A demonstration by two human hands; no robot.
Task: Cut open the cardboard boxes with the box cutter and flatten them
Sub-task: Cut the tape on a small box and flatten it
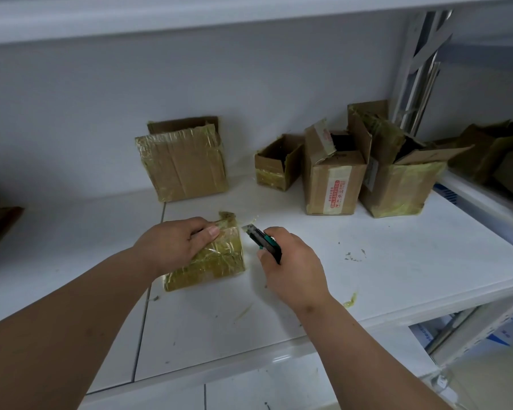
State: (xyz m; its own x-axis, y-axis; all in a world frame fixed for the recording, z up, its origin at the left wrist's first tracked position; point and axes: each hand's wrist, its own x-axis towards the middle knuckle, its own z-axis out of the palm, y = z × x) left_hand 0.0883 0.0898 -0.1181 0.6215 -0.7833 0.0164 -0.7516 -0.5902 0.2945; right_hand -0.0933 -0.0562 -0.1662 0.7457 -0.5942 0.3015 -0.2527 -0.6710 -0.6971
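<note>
The left hand covers much of the near-left part of the small taped box, so that box's top left is hidden, and its far corner shows a torn, ragged flap. The box lies under and just beyond that hand on the white shelf; it is brown cardboard wrapped in glossy yellowish tape, creased and shiny, with its long side running from near-left to far-right. The left hand grips it, fingers curled over the far edge and thumb pressed on top. The right hand is closed round the box cutter, whose black and teal handle is mostly buried in the fist; only its front part and the short bare blade stick out. The cutter's long axis runs from the right hand up and to the left, the blade tip pointing toward the box's far right corner, just beside it; whether it touches cannot be told. Beyond the left hand a larger taped box leans against the wall. Beyond the right hand stand three opened boxes close together, flaps up, their insides dark. Further right, more cardboard is dim and cut off by the frame edge.
</note>
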